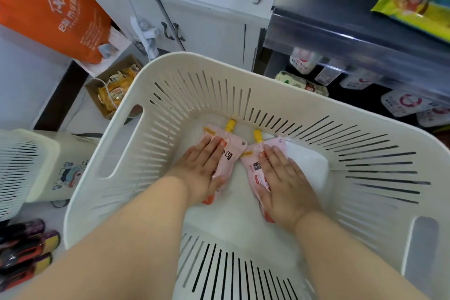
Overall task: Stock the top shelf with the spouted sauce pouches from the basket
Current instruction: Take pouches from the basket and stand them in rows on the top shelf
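While both hands press on two sauce pouches at the bottom of the basket [365,114], neither pouch is lifted yet.
The left hand [199,165] and right hand [285,178] lie with fingers nearly straight and flat, near the basket's far wall. I think each should curl under a pouch edge, below the yellow spout [230,125]. The left pouch [231,151] shows "司", the right pouch [255,168] "番"; the rest is covered.

I see the white slotted basket [304,109] carrying two pink spouted pouches flat on its bottom: the left pouch [231,153] touches the right pouch [255,167] at its nine o'clock, both pointing toward twelve.
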Motion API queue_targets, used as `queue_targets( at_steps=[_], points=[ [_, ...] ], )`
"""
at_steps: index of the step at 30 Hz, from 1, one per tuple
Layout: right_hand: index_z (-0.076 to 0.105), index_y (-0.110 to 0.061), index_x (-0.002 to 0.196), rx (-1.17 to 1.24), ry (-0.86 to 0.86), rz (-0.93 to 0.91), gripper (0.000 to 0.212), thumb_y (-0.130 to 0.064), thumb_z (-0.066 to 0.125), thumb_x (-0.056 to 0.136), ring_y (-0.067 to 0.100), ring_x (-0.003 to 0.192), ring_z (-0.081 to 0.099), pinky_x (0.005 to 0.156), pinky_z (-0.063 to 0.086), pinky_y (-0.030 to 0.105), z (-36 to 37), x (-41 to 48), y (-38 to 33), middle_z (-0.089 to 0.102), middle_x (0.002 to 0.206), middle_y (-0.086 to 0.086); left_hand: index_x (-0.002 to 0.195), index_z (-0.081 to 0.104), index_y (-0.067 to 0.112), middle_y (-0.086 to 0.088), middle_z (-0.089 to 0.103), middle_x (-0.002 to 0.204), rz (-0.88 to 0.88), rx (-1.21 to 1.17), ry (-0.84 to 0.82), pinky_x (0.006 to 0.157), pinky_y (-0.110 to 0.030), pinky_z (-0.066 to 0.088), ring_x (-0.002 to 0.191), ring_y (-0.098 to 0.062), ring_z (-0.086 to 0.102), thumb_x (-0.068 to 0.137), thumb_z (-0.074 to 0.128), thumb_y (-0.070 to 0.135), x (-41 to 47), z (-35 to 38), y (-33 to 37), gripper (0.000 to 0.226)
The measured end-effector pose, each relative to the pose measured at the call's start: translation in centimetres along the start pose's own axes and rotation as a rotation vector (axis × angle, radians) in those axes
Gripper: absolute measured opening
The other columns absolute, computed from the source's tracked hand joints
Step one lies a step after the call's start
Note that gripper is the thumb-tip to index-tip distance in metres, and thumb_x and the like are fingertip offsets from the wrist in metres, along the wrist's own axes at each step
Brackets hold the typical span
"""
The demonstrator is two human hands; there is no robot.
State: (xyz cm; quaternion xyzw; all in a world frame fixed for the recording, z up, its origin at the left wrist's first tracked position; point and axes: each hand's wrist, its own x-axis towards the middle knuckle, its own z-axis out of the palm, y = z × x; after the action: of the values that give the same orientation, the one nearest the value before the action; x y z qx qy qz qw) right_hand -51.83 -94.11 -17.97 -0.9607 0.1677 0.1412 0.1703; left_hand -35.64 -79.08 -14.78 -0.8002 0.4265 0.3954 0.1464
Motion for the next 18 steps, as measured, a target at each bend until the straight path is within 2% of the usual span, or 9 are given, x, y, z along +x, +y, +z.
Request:
queue_targets(
  at_steps=[4, 6, 8, 9, 11, 13, 15, 17, 18],
  points=[
    [0.037, -0.015, 0.143, 0.038, -0.020, 0.003, 0.066, -0.045, 0.033, 0.085, 0.018, 0.140, 0.027, 0.108, 0.019, 0.037, 0.2, 0.1, 0.1, 0.033, 0.152, 0.002, 0.147, -0.019, 0.024, 0.008, -0.025, 0.156, 0.005, -0.087, 0.045, 0.119, -0.034, -0.006, 0.142, -0.012, -0.025, 0.098, 0.021, 0.052, 0.4, 0.4, -0.3, 0.070],
    [0.027, -0.020, 0.147, 0.106, -0.016, -0.008, 0.071, -0.052, 0.027, 0.084, 0.013, 0.144, 0.015, 0.115, 0.014, 0.034, 0.1, 0.2, 0.3, 0.016, 0.155, -0.006, 0.151, -0.004, 0.027, 0.008, -0.010, 0.159, -0.040, -0.296, 0.151, 0.119, -0.030, -0.003, 0.146, -0.011, -0.012, 0.097, 0.031, 0.049, 0.7, -0.1, 0.0, 0.067],
    [0.018, -0.025, 0.150, 0.255, -0.042, 0.067, 0.077, -0.058, 0.032, 0.082, 0.004, 0.144, 0.000, 0.118, 0.004, 0.026, -0.5, 0.5, 0.3, 0.005, 0.156, -0.012, 0.150, 0.015, 0.024, 0.002, 0.007, 0.158, -0.213, -0.580, 0.318, 0.115, -0.026, 0.006, 0.145, -0.015, 0.007, 0.093, 0.048, 0.044, 1.5, -0.8, 0.6, 0.070],
    [0.019, -0.023, 0.150, 0.342, -0.021, 0.146, 0.080, -0.057, 0.045, 0.082, 0.005, 0.144, 0.001, 0.116, 0.003, 0.022, -0.9, 0.8, 0.1, 0.007, 0.157, -0.011, 0.148, 0.020, 0.021, -0.002, 0.012, 0.156, -0.325, -0.686, 0.381, 0.115, -0.027, 0.011, 0.143, -0.019, 0.013, 0.088, 0.057, 0.044, 1.9, -1.3, 0.9, 0.074],
    [0.031, -0.014, 0.144, 0.496, 0.084, 0.359, 0.084, -0.041, 0.071, 0.076, 0.014, 0.142, 0.015, 0.113, 0.011, 0.020, -1.6, 1.6, -0.7, 0.022, 0.154, -0.001, 0.147, 0.022, 0.018, -0.007, 0.019, 0.152, -0.488, -0.773, 0.384, 0.114, -0.034, 0.018, 0.141, -0.025, 0.020, 0.081, 0.067, 0.045, 2.5, -2.2, 1.1, 0.085],
    [0.036, -0.009, 0.136, 0.612, 0.108, 0.612, 0.088, -0.033, 0.082, 0.066, 0.024, 0.134, 0.029, 0.108, 0.024, 0.024, -2.7, 2.6, -1.6, 0.034, 0.142, 0.007, 0.148, 0.020, 0.018, -0.009, 0.027, 0.151, -0.547, -0.883, 0.316, 0.110, -0.039, 0.029, 0.138, -0.028, 0.030, 0.076, 0.075, 0.038, 2.7, -3.0, 1.1, 0.093],
    [0.035, -0.008, 0.131, 0.729, -0.008, 0.798, 0.085, -0.030, 0.085, 0.065, 0.027, 0.118, 0.047, 0.092, 0.040, 0.028, -3.7, 3.4, -1.8, 0.045, 0.129, 0.009, 0.146, 0.024, 0.017, -0.009, 0.039, 0.146, -0.557, -1.069, 0.265, 0.102, -0.040, 0.041, 0.128, -0.030, 0.046, 0.072, 0.081, 0.028, 2.8, -3.5, 0.9, 0.094],
    [0.047, -0.012, 0.114, 0.899, -0.087, 0.846, 0.057, -0.026, 0.081, 0.071, 0.021, 0.092, 0.056, 0.073, 0.046, 0.025, -4.1, 3.5, -1.4, 0.058, 0.105, 0.001, 0.137, 0.041, 0.015, -0.012, 0.057, 0.130, -0.518, -1.233, 0.197, 0.094, -0.042, 0.050, 0.111, -0.030, 0.060, 0.072, 0.081, 0.022, 2.3, -3.9, 0.9, 0.077],
    [0.054, -0.015, 0.099, 1.016, -0.064, 0.848, 0.036, -0.023, 0.079, 0.074, 0.020, 0.084, 0.059, 0.073, 0.049, 0.026, -4.2, 3.4, -1.1, 0.063, 0.097, 0.001, 0.129, 0.051, 0.013, -0.012, 0.065, 0.117, -0.488, -1.291, 0.155, 0.090, -0.043, 0.053, 0.100, -0.030, 0.066, 0.075, 0.079, 0.022, 2.1, -4.1, 1.1, 0.061]
  ],
)
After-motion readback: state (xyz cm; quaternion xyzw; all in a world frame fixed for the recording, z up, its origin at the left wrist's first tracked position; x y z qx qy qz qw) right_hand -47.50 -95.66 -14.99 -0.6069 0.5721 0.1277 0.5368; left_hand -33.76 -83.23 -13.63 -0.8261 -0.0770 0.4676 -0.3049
